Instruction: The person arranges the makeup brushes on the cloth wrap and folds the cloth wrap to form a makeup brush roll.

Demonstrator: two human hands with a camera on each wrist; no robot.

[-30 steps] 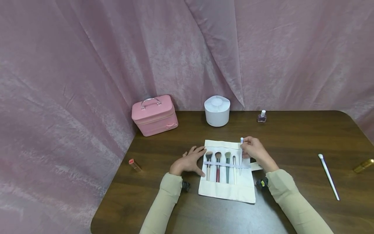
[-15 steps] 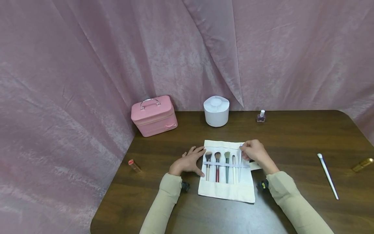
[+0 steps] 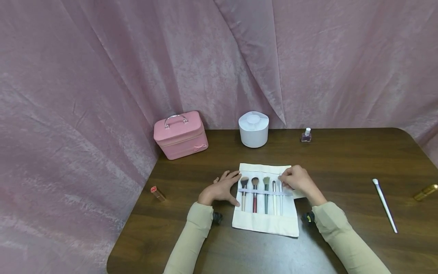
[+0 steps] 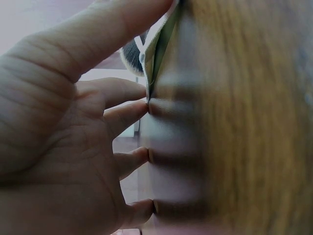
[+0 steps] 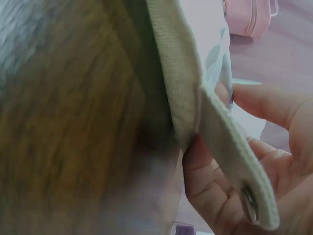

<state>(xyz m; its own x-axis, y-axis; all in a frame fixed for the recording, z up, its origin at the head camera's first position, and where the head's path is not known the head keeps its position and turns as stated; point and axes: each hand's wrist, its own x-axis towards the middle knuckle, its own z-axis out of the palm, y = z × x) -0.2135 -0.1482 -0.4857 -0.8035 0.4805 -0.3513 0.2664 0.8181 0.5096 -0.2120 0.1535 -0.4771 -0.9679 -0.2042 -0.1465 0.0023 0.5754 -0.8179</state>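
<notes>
A cream cloth brush roll (image 3: 265, 222) lies open on the dark wooden table (image 3: 342, 160). Several makeup brushes (image 3: 254, 194) stand side by side under its pale elastic band. My left hand (image 3: 230, 186) rests flat with straight fingers against the roll's left edge. In the left wrist view those fingers (image 4: 129, 110) touch the table beside the cloth edge (image 4: 156, 58). My right hand (image 3: 284, 181) pinches the top of a thin white brush (image 3: 281, 199), the rightmost one tucked under the band. The right wrist view shows the roll's strap with a snap (image 5: 249, 203) over my fingers.
A pink vanity case (image 3: 180, 134), a white round container (image 3: 253, 129) and a nail polish bottle (image 3: 306, 135) stand along the back by the pink curtain. A lipstick (image 3: 157, 193) lies at the left, a long white brush (image 3: 384, 205) and a gold tube (image 3: 425, 192) at the right.
My right hand has slid the thin white brush down under the band, so its tip no longer sticks out above the roll. The left hand has stayed put.
</notes>
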